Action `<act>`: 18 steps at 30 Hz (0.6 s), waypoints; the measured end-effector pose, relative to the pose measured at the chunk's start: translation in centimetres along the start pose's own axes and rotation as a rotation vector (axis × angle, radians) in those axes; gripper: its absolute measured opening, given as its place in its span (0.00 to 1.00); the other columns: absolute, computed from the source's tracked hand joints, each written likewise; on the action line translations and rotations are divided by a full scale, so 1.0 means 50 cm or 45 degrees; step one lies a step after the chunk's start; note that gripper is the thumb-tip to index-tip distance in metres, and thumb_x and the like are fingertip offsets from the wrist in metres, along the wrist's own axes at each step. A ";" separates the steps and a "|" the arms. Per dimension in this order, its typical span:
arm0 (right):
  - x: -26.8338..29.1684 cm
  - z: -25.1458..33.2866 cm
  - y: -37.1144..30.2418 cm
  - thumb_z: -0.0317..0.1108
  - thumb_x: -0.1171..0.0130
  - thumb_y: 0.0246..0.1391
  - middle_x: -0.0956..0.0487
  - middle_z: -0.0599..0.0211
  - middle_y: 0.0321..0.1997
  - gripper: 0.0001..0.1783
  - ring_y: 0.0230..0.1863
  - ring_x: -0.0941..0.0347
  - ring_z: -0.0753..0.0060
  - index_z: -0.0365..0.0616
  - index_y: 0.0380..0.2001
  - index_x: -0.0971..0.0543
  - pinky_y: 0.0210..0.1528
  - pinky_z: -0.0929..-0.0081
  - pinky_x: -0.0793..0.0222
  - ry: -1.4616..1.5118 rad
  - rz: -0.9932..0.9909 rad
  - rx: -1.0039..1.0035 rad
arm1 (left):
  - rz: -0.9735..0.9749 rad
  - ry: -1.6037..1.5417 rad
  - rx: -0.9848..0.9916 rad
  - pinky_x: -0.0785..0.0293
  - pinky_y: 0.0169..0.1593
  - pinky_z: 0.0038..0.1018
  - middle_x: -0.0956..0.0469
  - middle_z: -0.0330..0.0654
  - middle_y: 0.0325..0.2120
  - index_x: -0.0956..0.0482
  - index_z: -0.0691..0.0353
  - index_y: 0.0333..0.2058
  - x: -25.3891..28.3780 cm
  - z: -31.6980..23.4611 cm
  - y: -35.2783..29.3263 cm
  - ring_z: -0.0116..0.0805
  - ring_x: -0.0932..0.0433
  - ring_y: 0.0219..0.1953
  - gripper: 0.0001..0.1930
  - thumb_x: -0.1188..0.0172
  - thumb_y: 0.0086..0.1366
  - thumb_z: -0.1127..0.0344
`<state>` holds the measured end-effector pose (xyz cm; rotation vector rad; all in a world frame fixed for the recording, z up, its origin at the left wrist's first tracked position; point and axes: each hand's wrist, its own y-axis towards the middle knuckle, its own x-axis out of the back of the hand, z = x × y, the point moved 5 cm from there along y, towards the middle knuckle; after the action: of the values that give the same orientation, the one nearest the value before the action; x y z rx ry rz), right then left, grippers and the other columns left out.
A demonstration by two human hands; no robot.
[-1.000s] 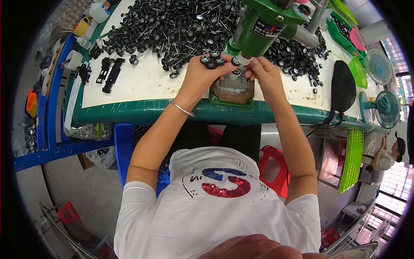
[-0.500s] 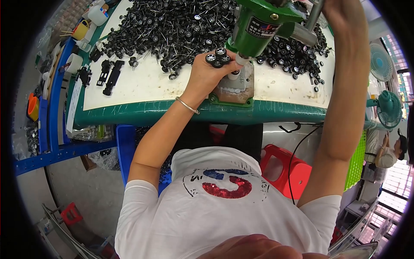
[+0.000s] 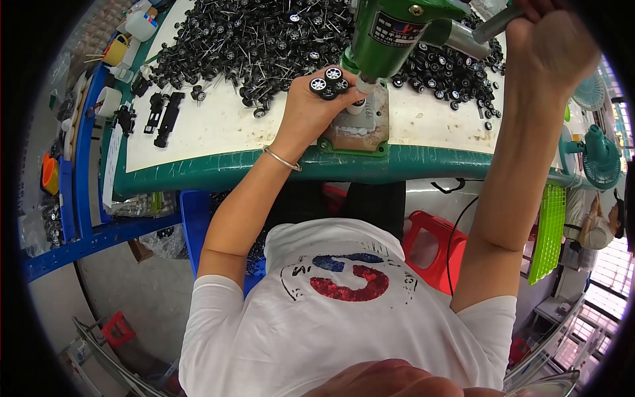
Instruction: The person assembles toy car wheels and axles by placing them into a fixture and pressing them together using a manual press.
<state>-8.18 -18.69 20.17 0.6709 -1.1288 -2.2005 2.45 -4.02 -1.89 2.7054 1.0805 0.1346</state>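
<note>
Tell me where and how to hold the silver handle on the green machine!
Probably wrap around the far end of the silver handle, coming from the right. It's a straight bar, and that end sticks out away from the green machine. The person's right grip is on that end.

I wear a white T-shirt (image 3: 331, 337) in the lower middle of the frame, its short sleeves (image 3: 489, 321) creased. A blue sequined patch (image 3: 347, 263) sits above a curved red one (image 3: 350, 286), amid black print (image 3: 301, 270). My bangle (image 3: 281, 159) is slim and silvery, my trousers (image 3: 376, 206) black.
</note>
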 end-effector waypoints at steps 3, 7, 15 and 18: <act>0.005 0.025 -0.022 0.42 0.47 0.61 0.44 0.84 0.13 0.12 0.11 0.52 0.92 0.50 0.26 0.30 0.10 0.90 0.57 -0.064 0.027 0.129 | 0.013 0.008 0.016 0.27 0.34 0.18 0.19 0.35 0.24 0.18 0.64 0.30 0.003 0.004 -0.001 0.18 0.24 0.27 0.07 0.32 0.53 0.72; 0.012 0.029 -0.038 0.43 0.53 0.51 0.54 0.79 0.09 0.17 0.12 0.62 0.83 0.49 0.14 0.39 0.16 0.78 0.65 0.138 -0.087 0.103 | 0.006 0.053 0.005 0.27 0.34 0.18 0.20 0.34 0.24 0.19 0.64 0.30 0.004 0.007 0.001 0.18 0.24 0.27 0.07 0.32 0.53 0.72; -0.081 0.053 -0.047 0.38 0.54 0.57 0.41 0.74 0.18 0.12 0.19 0.48 0.79 0.43 0.24 0.32 0.21 0.80 0.52 0.081 -0.065 -0.107 | -0.045 -0.087 0.089 0.26 0.34 0.19 0.19 0.35 0.25 0.18 0.65 0.33 0.004 0.025 -0.016 0.19 0.23 0.27 0.08 0.32 0.53 0.72; -0.054 0.021 -0.017 0.36 0.54 0.59 0.36 0.72 0.22 0.11 0.21 0.42 0.77 0.41 0.29 0.29 0.23 0.81 0.46 0.036 -0.066 -0.194 | 0.000 -0.215 0.186 0.27 0.35 0.19 0.19 0.35 0.26 0.17 0.64 0.35 -0.002 0.034 -0.014 0.19 0.23 0.28 0.09 0.33 0.55 0.70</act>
<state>-7.16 -15.89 20.46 0.6699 -0.9284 -2.2863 2.20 -3.88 -3.72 2.7835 1.0789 -0.1767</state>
